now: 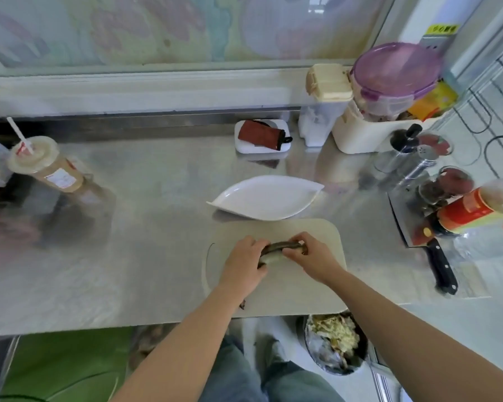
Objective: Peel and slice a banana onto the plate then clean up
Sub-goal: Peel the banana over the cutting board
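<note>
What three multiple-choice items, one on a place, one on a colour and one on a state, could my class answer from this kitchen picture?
1. Where does the knife lie?
A on the counter, right of the cutting board
B on that board
C in a hand

2. What colour is the round container's lid at the back right?
A green
B purple
C black

3. The banana is:
A already sliced
B lying untouched
C held in both hands

Answers:
1 A, its black handle and blade rest on the steel beside the board.
2 B, the see-through lid is tinted purple.
3 C, the left hand and right hand hold it over the board.
</note>
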A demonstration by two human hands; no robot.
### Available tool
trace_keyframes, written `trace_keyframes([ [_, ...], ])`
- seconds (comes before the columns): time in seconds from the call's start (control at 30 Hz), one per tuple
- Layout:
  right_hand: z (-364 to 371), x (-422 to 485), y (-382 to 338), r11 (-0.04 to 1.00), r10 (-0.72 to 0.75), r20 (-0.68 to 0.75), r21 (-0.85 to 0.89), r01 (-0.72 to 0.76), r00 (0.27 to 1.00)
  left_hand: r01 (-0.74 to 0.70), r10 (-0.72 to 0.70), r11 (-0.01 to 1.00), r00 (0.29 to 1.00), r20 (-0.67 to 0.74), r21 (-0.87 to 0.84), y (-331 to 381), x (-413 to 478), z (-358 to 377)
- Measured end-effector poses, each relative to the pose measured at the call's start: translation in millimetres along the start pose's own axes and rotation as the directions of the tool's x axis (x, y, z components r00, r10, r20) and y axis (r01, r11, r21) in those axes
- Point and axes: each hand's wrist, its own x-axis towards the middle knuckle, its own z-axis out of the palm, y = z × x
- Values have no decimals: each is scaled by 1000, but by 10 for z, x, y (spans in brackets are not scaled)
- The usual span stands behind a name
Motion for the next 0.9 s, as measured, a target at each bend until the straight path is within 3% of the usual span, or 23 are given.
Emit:
trace_keyframes([
  [0.13, -10, -98, 269, 1000, 23, -46, -18, -24, 999, 29, -31, 995, 999, 20, 96, 142, 34, 182],
  [0.27, 4, -98, 317, 991, 34, -63, 129, -26, 997, 61, -72, 972, 997, 40, 226, 122, 57, 199],
  [0.4, -70, -64, 252, 959, 11, -71, 284, 10, 997, 41, -56, 991, 992, 112, 129, 40, 83, 117],
  [0.6, -153, -32, 131, 863, -52, 41, 504, 25, 998, 98, -93, 995, 989, 111, -33, -82, 70, -84],
  [0.9, -155, 55, -127, 942, -81, 89, 332, 47, 993, 84, -80, 992, 995, 51, -96, -119, 2, -323],
])
